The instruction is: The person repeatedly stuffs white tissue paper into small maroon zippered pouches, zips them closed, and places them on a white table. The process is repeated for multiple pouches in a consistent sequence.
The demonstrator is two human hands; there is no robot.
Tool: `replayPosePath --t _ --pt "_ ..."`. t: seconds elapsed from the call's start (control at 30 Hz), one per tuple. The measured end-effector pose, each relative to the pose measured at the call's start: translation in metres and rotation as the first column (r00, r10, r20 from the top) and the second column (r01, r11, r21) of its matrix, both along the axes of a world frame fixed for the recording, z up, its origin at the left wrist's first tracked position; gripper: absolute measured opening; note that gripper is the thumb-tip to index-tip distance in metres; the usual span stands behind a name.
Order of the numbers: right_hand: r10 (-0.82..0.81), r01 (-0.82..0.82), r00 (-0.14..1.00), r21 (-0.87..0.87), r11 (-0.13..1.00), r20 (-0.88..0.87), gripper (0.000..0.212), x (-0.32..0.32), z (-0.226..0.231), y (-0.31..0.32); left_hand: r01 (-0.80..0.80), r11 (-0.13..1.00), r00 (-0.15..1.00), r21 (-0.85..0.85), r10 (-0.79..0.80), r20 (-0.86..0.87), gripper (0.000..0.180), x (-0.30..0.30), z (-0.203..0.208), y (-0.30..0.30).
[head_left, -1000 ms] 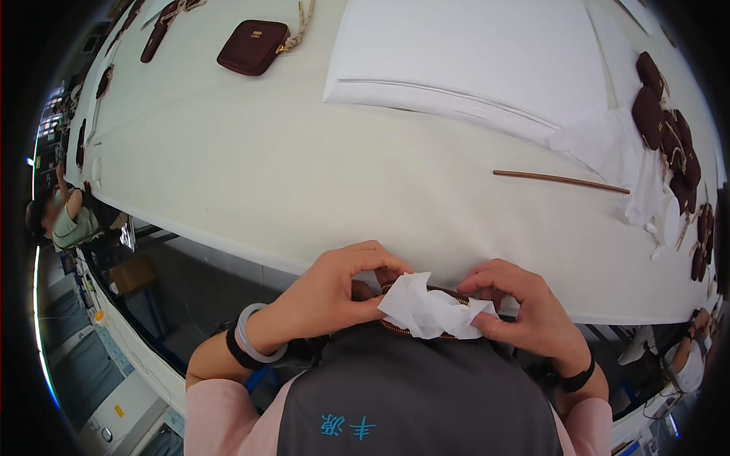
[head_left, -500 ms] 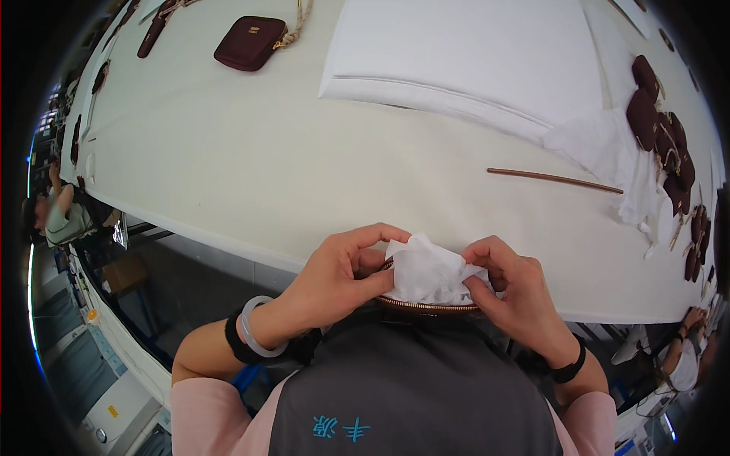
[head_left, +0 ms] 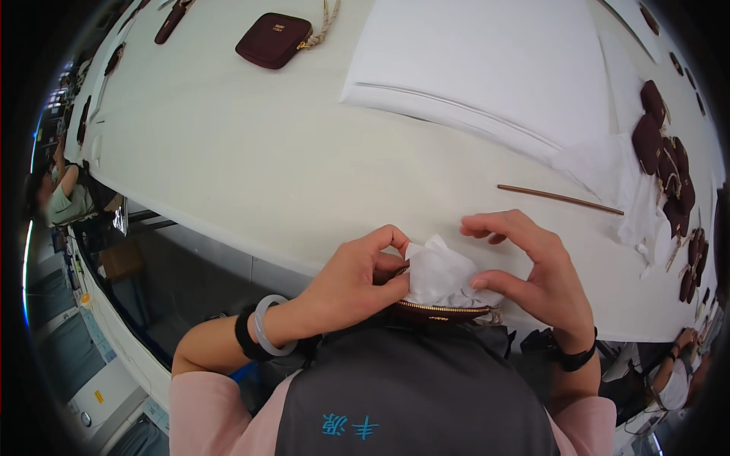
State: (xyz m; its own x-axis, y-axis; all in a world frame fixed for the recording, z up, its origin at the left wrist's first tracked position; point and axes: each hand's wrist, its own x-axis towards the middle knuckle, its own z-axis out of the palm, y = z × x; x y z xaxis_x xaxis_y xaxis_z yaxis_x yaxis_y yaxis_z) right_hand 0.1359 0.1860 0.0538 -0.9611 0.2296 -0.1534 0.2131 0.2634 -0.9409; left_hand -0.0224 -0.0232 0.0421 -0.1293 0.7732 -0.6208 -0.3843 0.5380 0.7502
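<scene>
At the near table edge, against my apron, is a small dark maroon zip pouch (head_left: 435,315) with its gold zipper undone. Crumpled white tissue paper (head_left: 439,272) bulges out of its opening. My left hand (head_left: 357,277) pinches the pouch's left rim, thumb and fingers closed on it beside the tissue. On the other side my right hand (head_left: 536,266) is open, fingers spread; its thumb is at the right edge of the tissue. The pouch's lower part is hidden against the apron.
A finished-looking maroon pouch (head_left: 274,39) with a rope strap lies far left. White sheets (head_left: 487,68) are stacked at the back. A thin brown rod (head_left: 560,199) lies to the right, near loose tissue and a pile of maroon pouches (head_left: 648,144). Other people sit at both sides.
My right hand has let go of the tissue, its fingers opening and lifting away to the right. My left hand keeps its hold. The whole view has shifted slightly.
</scene>
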Motion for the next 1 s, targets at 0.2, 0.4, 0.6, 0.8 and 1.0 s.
replayPosePath --t 0.2,0.4,0.6,0.8,1.0 --pt "0.075 -0.033 0.989 -0.309 0.951 0.125 0.063 -0.010 -0.011 -0.019 0.022 1.000 0.976 0.006 -0.020 -0.216 0.015 0.006 0.001 -0.006" --pt "0.037 0.046 0.970 -0.333 0.942 0.239 0.057 0.000 -0.011 -0.018 -0.051 0.994 0.950 0.098 0.078 -0.301 0.015 0.019 -0.008 -0.014" --pt "0.145 -0.150 0.971 0.012 0.989 0.190 0.053 0.013 -0.007 -0.007 -0.016 0.994 0.941 0.112 0.053 -0.336 0.013 0.018 -0.002 -0.008" --pt "0.077 -0.026 0.976 -0.242 0.970 0.202 0.036 -0.017 -0.001 -0.003 0.041 0.988 0.933 0.150 0.016 -0.361 0.009 0.017 -0.002 -0.002" --pt "0.193 -0.109 0.963 -0.383 0.917 0.188 0.019 -0.026 -0.011 -0.009 -0.134 0.983 0.991 0.128 0.135 -0.001 0.015 0.008 -0.010 -0.008"
